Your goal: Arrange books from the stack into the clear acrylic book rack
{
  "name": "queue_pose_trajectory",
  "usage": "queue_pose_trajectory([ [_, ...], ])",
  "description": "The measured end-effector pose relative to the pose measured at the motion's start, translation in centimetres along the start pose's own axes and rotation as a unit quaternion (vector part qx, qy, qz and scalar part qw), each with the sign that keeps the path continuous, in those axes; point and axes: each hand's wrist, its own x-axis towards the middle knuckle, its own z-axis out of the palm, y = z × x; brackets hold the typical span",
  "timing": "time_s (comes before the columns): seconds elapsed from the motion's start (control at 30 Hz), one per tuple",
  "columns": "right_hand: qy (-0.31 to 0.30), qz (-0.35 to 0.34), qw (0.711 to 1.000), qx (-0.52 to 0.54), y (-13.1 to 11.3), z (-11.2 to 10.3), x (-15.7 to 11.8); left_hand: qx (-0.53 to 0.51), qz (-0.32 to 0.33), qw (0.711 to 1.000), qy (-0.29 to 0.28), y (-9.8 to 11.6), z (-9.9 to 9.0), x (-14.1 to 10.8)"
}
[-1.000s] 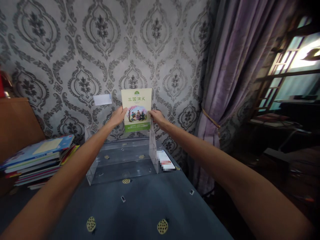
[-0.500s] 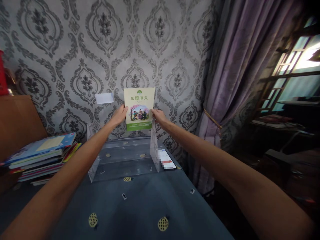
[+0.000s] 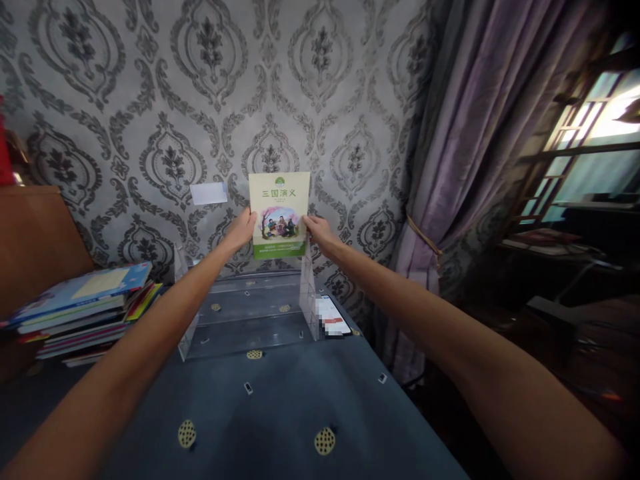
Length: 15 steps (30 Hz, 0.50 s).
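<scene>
A pale green book [image 3: 279, 217] with a picture of figures under pink trees on its cover is held upright in front of the wall. My left hand [image 3: 242, 229] grips its left edge, and my right hand [image 3: 318, 233] pinches its right edge; the fingers behind the cover are hidden. Below the book, a clear acrylic rack [image 3: 309, 303] with see-through side panels stands on the table. The book's lower edge appears above the rack's shelves; whether it touches the rack I cannot tell.
To the left lies a stack of books [image 3: 95, 307] beside a brown wooden panel [image 3: 40, 247]. A phone [image 3: 332, 316] rests right of the rack on the blue tablecloth [image 3: 260, 427]. A purple curtain [image 3: 460, 133] hangs at the right, past the table's edge. White paper [image 3: 209, 193] is on the wall.
Both hands still hold the book, which sits almost in the same place. The view has shifted very slightly.
</scene>
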Motion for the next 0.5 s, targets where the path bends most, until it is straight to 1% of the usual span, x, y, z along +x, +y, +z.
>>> queue_pose_trajectory([
  [0.3,-0.02,0.017,0.999,0.03,-0.5,-0.4,-0.5,0.014,0.001,1.0,0.005,0.6,-0.4,-0.6],
  [0.5,-0.015,0.004,1.0,0.021,-0.6,-0.6,-0.9,0.023,-0.003,1.0,0.001,1.2,-0.6,-1.0],
])
